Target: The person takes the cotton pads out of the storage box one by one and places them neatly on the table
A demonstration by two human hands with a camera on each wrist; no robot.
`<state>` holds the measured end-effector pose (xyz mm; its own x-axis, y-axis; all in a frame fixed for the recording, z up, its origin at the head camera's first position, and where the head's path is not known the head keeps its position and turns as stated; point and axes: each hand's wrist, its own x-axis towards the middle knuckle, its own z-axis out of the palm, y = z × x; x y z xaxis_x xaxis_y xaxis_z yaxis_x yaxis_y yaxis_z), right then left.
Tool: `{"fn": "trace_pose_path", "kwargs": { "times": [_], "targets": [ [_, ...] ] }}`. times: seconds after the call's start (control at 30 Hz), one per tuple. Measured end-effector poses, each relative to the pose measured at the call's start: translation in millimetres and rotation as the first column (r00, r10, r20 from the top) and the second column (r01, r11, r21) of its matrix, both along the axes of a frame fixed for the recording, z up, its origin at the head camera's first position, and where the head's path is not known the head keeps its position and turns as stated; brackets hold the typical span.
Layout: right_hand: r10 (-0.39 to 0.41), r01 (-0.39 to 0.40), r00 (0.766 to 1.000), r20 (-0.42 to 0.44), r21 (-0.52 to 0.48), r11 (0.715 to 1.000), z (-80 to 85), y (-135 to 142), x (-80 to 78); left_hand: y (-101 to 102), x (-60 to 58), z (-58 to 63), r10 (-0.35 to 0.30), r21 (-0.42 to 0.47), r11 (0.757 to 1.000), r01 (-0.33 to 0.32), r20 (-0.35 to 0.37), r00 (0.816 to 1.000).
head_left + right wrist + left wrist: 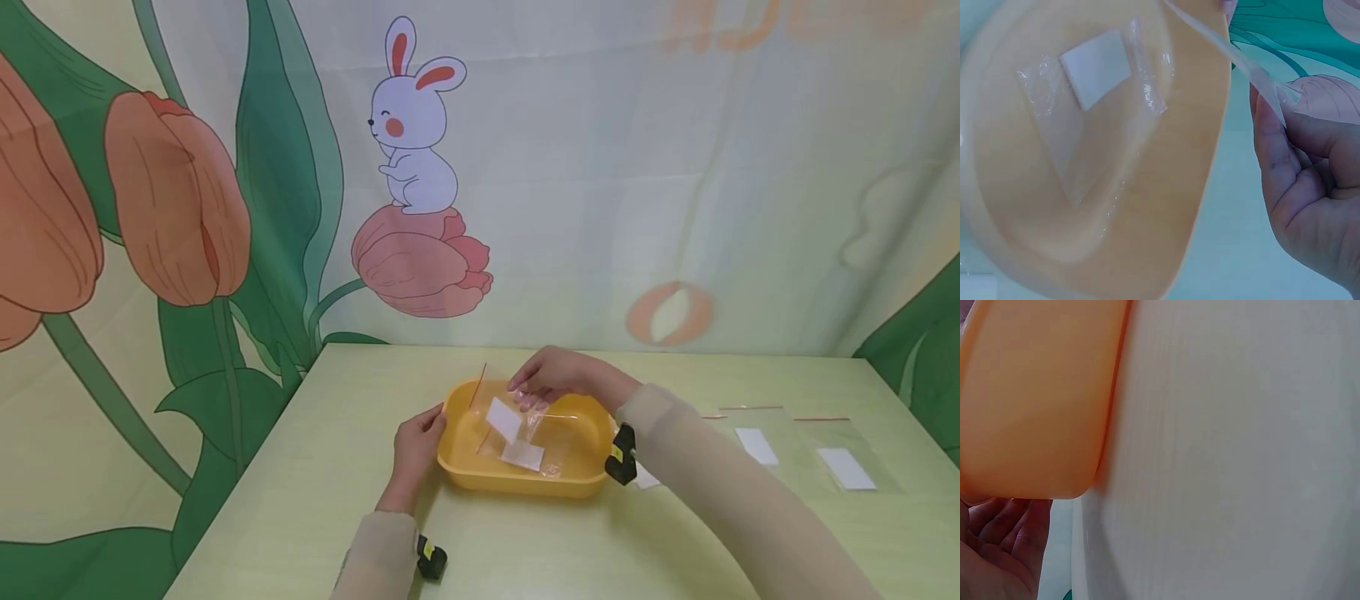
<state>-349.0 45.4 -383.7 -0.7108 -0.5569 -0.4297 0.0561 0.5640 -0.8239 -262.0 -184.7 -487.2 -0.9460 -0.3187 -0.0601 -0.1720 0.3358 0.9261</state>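
A yellow plastic basin [517, 485] stands on the table. My left hand [416, 446] grips its left end, with the fingers against the outer wall in the left wrist view. Above the basin, my right hand [558, 377] pinches a clear zip bag [504, 419] by one edge; a white card shows in it. The right wrist view has this bag edge-on between thumb and fingers [1266, 134]. Inside the basin lies another clear bag [1100, 69] with a white piece in it.
On the table [300, 517] to the right lie clear zip bags with red seal strips and white cards, one nearer [757, 447] and one farther right [847, 468]. My right forearm partly covers others. A printed cloth [570, 167] hangs behind the table.
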Motion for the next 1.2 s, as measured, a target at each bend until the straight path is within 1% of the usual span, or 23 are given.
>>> {"fn": "trace_pose_path", "kwargs": {
  "times": [0.1, 0.33, 0.57, 0.77, 0.87, 1.03, 1.2],
  "targets": [
    [-0.014, 0.014, 1.0, 0.005, -0.022, 1.0, 1.4, 2.6, 1.9, 0.4, 0.2, 0.5, 0.006, 0.007, 1.0, -0.006, 0.012, 1.0],
    [-0.034, 0.034, 0.999, 0.002, -0.072, 0.997, 4.3, 11.8, 10.3, 0.1, 0.5, 0.6, 0.006, 0.002, 1.0, -0.006, 0.007, 1.0],
    [-0.068, 0.064, 0.997, -0.031, -0.12, 0.991, 1.1, 25.2, 20.0, -0.2, 0.8, 0.5, 0.007, -0.009, 1.0, -0.007, 0.0, 1.0],
    [-0.12, 0.114, 0.992, -0.027, -0.18, 0.977, -1.6, 36.1, 30.6, -0.6, 1.6, 1.7, 0.007, -0.022, 1.0, -0.008, -0.021, 1.0],
    [-0.148, 0.145, 0.989, 0.005, -0.228, 0.963, -3.5, 40.2, 35.6, -0.4, 2.1, 1.7, 0.01, -0.016, 1.0, -0.01, -0.02, 1.0],
    [-0.173, 0.188, 0.982, 0.074, -0.324, 0.927, -6.2, 48.3, 46.1, 0.0, 1.7, 1.2, 0.014, -0.017, 1.0, -0.014, -0.015, 1.0],
    [-0.189, 0.212, 0.977, 0.095, -0.409, 0.888, -9.6, 59.2, 61.4, -0.1, 0.8, 0.6, 0.013, -0.022, 1.0, -0.013, -0.025, 1.0]
  ]
}}
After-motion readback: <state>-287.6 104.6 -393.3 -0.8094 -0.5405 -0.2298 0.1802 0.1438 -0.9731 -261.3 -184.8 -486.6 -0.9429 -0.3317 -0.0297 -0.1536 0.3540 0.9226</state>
